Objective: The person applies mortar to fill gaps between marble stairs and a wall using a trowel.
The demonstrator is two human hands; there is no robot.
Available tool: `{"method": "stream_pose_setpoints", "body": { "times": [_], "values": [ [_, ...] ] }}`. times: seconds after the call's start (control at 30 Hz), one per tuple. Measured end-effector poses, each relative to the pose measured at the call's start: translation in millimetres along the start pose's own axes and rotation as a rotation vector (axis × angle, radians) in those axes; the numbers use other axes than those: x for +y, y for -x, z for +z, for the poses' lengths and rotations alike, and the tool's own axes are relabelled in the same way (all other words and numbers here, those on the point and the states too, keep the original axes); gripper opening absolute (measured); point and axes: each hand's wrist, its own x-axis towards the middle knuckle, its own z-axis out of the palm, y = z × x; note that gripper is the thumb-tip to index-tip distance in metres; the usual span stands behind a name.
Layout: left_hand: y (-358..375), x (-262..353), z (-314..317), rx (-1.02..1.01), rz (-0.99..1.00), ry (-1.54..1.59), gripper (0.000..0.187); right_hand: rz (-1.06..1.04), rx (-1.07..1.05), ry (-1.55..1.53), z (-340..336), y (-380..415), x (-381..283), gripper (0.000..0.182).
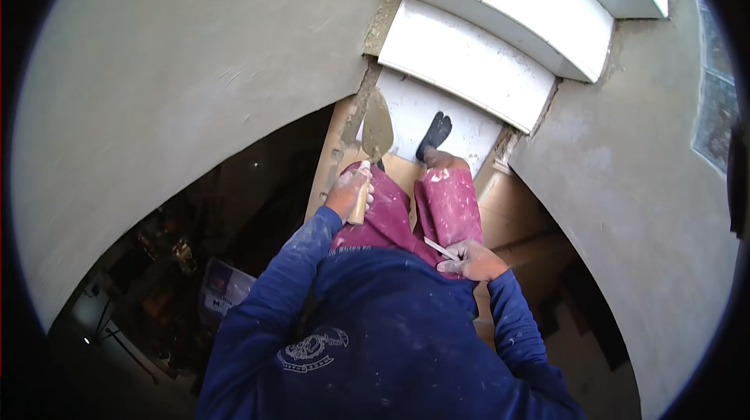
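My left hand (348, 192) is wrapped round the wooden handle of a pointed trowel (377, 125), held over my thigh. The trowel's leaf-shaped blade is coated in grey-brown mortar and points away from me, overlapping the white step in this view. In front of my waist, my right hand (473, 259) pinches a thin, pale, flat strip (441, 247) between thumb and fingers. Its kind does not show. Whitish dust covers both hands and the blue sleeves.
White-topped stairs (469, 57) curve up ahead, with rough mortar along their sides. A grey plastered wall (187, 53) rises at left and another (625, 162) at right. Dark drops open on both sides of the wooden boards (500, 205) under me. A printed bag (224, 287) lies below left.
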Motion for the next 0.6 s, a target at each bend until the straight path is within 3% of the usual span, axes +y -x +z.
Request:
{"method": "stream_pose_setpoints", "body": {
  "times": [0.13, 0.2, 0.23, 0.3, 0.33, 0.37, 0.43, 0.57, 0.6],
  "values": [
    [-68.8, -10.7, 23.1, -0.062, 0.097, -0.02, 0.033, -0.227, 0.413, -0.428, -56.5, -85.3, 8.5, 0.028],
    [-103.0, -17.9, 36.5, -0.08, 0.183, 0.0, 0.03, -0.438, 0.919, 0.218, -110.8, -144.4, 15.9, 0.034],
    [-125.3, -22.7, 41.7, -0.076, 0.237, -0.021, 0.03, -0.382, 1.032, 0.265, -152.5, -199.5, 60.1, 0.033],
    [-154.2, -24.4, 52.2, -0.068, 0.289, -0.056, 0.031, -0.449, 1.262, 0.423, -211.0, -241.2, 43.2, 0.031],
    [-171.1, -26.9, 53.5, -0.104, 0.314, -0.054, 0.032, -0.355, 1.295, 0.538, -237.7, -263.0, 46.1, 0.033],
    [-188.8, -29.6, 53.0, -0.141, 0.342, -0.054, 0.032, -0.44, 1.363, 0.639, -271.9, -298.8, 73.1, 0.034],
    [-217.6, -29.8, 52.0, -0.239, 0.363, -0.024, 0.035, -0.359, 1.358, 0.675, -311.2, -331.9, 77.1, 0.037],
    [-273.3, -34.0, 53.2, -0.368, 0.426, 0.029, 0.038, -0.34, 1.339, 0.763, -336.9, -343.1, 64.0, 0.043],
    [-283.1, -35.5, 54.7, -0.384, 0.459, 0.044, 0.039, -0.424, 1.414, 0.848, -333.8, -340.3, 61.8, 0.044]
  ]
}}
